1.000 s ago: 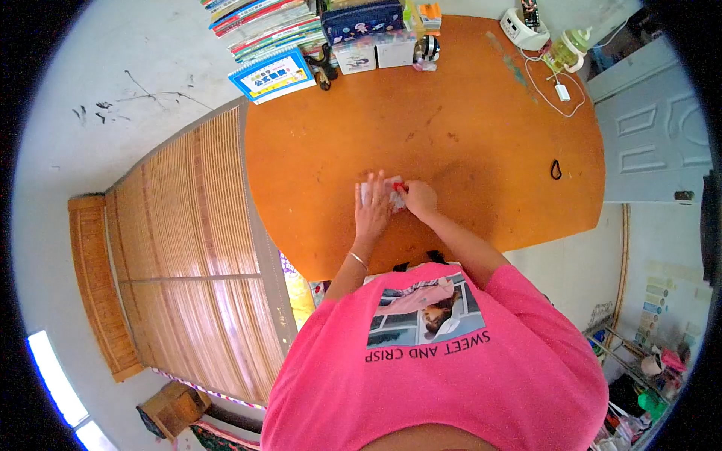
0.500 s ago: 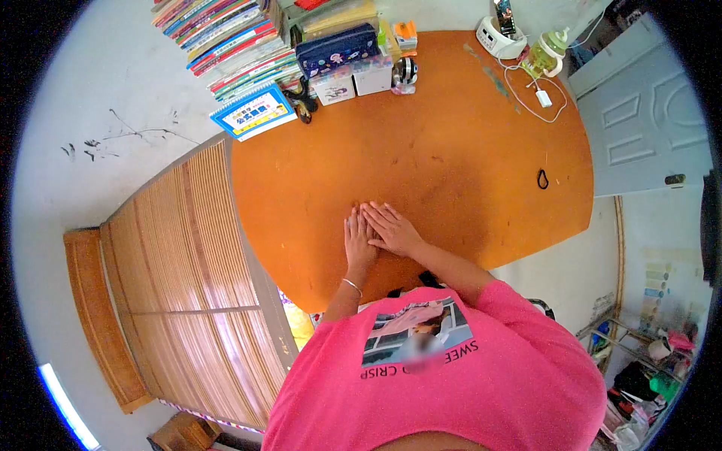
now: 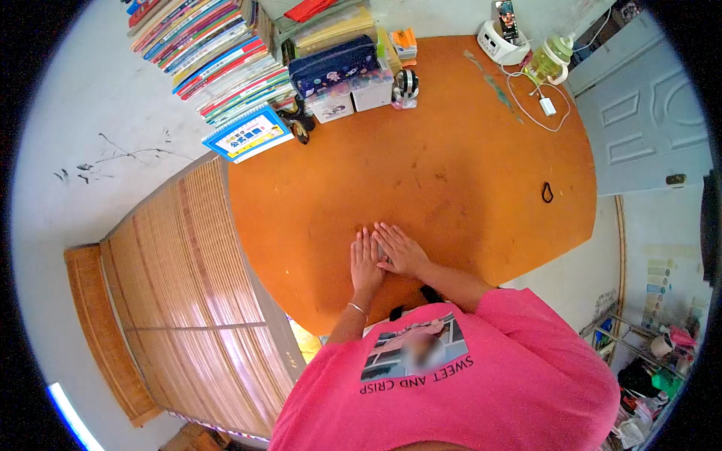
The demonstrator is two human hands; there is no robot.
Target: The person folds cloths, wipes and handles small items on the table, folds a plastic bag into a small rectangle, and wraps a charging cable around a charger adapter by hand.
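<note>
My left hand [image 3: 365, 259] lies flat on the orange tabletop [image 3: 489, 143], its fingers stretched out toward the far side. Close beside it rests my right hand [image 3: 401, 252], also flat, with fingers extended and angled to the left. The thumb of the right hand reaches to the left hand's edge. A small greyish patch shows between the two palms; what it is I cannot make out. Neither hand grips anything that I can see. A thin light bracelet [image 3: 358, 308] circles my left wrist.
Tall book stacks [image 3: 218, 60], a blue desk calendar [image 3: 247, 134], a dark pencil case [image 3: 333, 66] and white boxes [image 3: 372, 90] line the back left. At the back right are a phone [image 3: 506, 19], a bottle [image 3: 553, 60] and a charger cable [image 3: 526, 113]. A black hair tie [image 3: 547, 192] lies right.
The camera view has shifted, so the desk and hands appear lower. The hands stay flat side by side, with their fingertips slightly further apart.
</note>
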